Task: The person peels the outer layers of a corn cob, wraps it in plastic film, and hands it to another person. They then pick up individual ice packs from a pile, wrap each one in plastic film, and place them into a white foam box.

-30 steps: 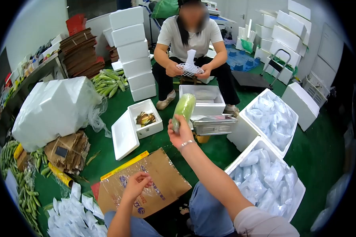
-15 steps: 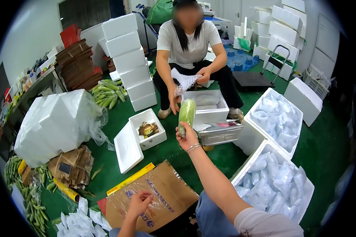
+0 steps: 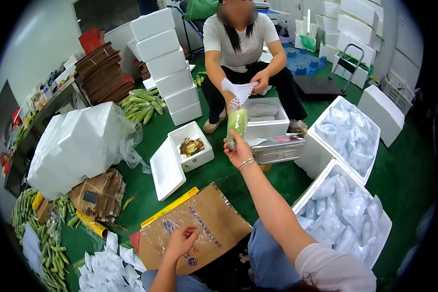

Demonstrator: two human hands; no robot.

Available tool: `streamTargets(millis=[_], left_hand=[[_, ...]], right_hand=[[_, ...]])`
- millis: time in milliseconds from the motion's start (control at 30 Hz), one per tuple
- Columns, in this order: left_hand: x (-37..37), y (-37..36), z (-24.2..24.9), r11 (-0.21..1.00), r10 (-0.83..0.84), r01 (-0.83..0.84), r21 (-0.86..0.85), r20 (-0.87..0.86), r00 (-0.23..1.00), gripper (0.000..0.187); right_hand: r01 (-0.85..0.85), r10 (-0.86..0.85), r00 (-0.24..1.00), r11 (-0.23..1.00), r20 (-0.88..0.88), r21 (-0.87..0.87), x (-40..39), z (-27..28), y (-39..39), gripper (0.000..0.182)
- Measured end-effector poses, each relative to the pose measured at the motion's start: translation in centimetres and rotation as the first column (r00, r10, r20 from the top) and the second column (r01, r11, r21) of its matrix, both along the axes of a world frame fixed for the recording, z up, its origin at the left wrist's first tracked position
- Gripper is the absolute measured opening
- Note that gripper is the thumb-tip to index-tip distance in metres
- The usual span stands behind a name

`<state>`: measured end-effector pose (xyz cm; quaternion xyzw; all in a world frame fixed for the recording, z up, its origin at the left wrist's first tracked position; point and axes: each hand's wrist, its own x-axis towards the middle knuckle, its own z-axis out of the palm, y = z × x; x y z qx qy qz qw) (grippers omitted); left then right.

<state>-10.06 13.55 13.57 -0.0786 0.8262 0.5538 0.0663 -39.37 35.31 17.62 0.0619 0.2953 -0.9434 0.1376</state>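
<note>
My right hand (image 3: 237, 148) is closed round the lower end of film-wrapped corn (image 3: 237, 124), pale green and held upright. A person facing me holds a white foam net sleeve (image 3: 242, 91); its lower edge meets the top of the corn. That person's nearer hand is partly hidden behind the corn and sleeve. Over a brown cardboard sheet (image 3: 224, 219) with clear film on it, my left hand (image 3: 181, 241) is empty, its fingers loosely bent and apart.
Behind the corn stands a foam box (image 3: 272, 129) with net-sleeved pieces, beside a metal tray (image 3: 277, 153). At right are foam boxes of ice packs (image 3: 348, 134). A small foam box (image 3: 199, 158) holds husk scraps. Corn ears (image 3: 143, 104) lie left of stacked foam boxes (image 3: 165, 68).
The person has brought the net sleeve down onto the top of the corn, where there was a gap before. My view has shifted slightly. My left hand stays over the cardboard.
</note>
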Motion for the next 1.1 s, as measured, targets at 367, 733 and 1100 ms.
streamTargets(millis=[367, 733, 1100], left_hand=[[8.6, -4.7, 8.9, 0.746, 0.663, -0.545, 0.382, -0.499, 0.558, 0.013], [48.5, 7.9, -19.6, 0.392, 0.917, -0.728, -0.562, 0.3, 0.263, 0.04], [38.8, 4.1, -27.0, 0.379, 0.823, -0.752, -0.539, 0.567, 0.008, 0.101]], right_hand=[[-0.221, 0.305, 0.938, 0.891, -0.163, 0.396, 7.4, 1.2, -2.7, 0.025], [-0.201, 0.771, 0.622, 0.331, -0.141, 0.922, 14.8, -2.0, -7.3, 0.022], [-0.452, 0.827, 0.544, 0.147, 0.142, 0.88, 29.9, -8.9, -4.9, 0.017]])
